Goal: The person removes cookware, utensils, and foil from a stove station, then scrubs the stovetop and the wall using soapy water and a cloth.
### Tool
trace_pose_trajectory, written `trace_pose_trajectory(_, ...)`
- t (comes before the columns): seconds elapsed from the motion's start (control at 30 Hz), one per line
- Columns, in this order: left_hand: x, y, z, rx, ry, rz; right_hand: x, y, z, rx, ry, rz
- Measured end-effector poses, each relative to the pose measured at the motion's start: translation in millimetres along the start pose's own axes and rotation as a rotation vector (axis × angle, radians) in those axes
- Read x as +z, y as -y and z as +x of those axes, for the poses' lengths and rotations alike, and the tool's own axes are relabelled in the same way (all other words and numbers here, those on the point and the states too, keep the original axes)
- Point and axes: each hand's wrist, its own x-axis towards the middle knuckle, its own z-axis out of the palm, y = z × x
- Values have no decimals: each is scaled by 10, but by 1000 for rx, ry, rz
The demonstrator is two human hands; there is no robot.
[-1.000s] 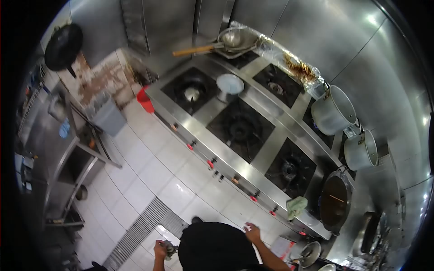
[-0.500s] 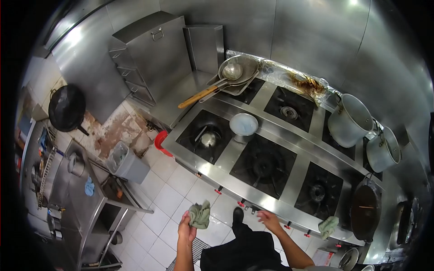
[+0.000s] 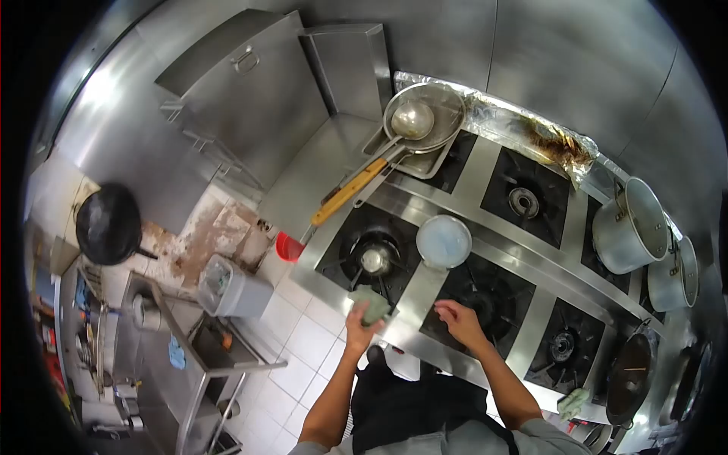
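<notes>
My left hand is closed on a crumpled green cloth at the front edge of the stove, by the front left burner. My right hand hovers over the front middle burner. Its fingers are loosely bent and apart, with nothing in them. Just beyond both hands, a round metal bowl with pale bluish-white contents stands on the steel between the burners. A second green cloth lies on the stove's front edge at the right.
A ladle and a wooden-handled strainer rest on a tray at the back left. Two large pots and a dark wok stand right. A grey bin and steel table are left.
Both hands have moved forward from in front of the stove to over its front part, the left still carrying the green cloth. The camera view has shifted closer to the stove.
</notes>
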Motion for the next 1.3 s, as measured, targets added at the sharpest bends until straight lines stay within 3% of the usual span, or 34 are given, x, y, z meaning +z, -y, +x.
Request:
trace_pose_trajectory(0.03,-79,44,147,-59,232,172,-25,-21,19,33,-16,-47)
trace_pose_trajectory(0.07,-199,96,328,-98,229,-16,-35,-41,55,63,-38,-95)
trace_pose_trajectory(0.13,-593,106,889,217,-6,94,37,42,153,134,-67,-47)
trace_pose_trajectory(0.17,-803,252,1303,242,-77,12,77,154,195,197,-61,-9)
trace_pose_trajectory(0.2,-982,-51,1683,-69,-214,-184,166,207,266,214,-84,-11)
trace_pose_trajectory(0.23,-1197,202,2235,-35,-216,-128,257,274,358,249,-95,122)
trace_pose_trajectory(0.27,-1326,-23,2720,-172,-170,-336,325,349,464,274,-109,251)
trace_pose_trajectory(0.37,-1280,-505,3934,-118,49,-276,609,624,765,273,-186,369)
trace_pose_trajectory(0.47,-701,-450,4983,-462,646,-573,852,847,975,296,-204,339)
trace_pose_trajectory(0.5,-442,-391,5234,-447,689,-574,912,903,1024,342,-205,363)
trace_pose_trajectory(0.57,-51,-329,5539,-641,739,-737,1024,926,1074,388,-254,368)
trace_pose_trajectory(0.6,47,-370,5575,-643,773,-715,1095,936,1088,427,-264,379)
trace_pose_trajectory(0.67,221,-531,5561,-416,508,-486,1175,952,1098,435,-325,384)
trace_pose_trajectory(0.77,266,-478,5560,-352,517,-486,1334,937,1037,420,-444,421)
trace_pose_trajectory(0.83,199,-582,5410,-447,512,-765,1381,972,1019,456,-482,478)
trace_pose_trajectory(1.03,214,182,5254,-737,457,-906,1432,931,972,478,-509,319)
trace_pose_trajectory(1.17,-38,113,4900,-576,448,-756,1408,917,853,451,-566,137)
trace_pose_trajectory(1.27,-125,93,4744,-588,453,-664,1427,896,655,412,-627,103)
trace_pose_trajectory(1.3,-149,209,4815,-483,494,-597,1470,838,574,386,-662,102)
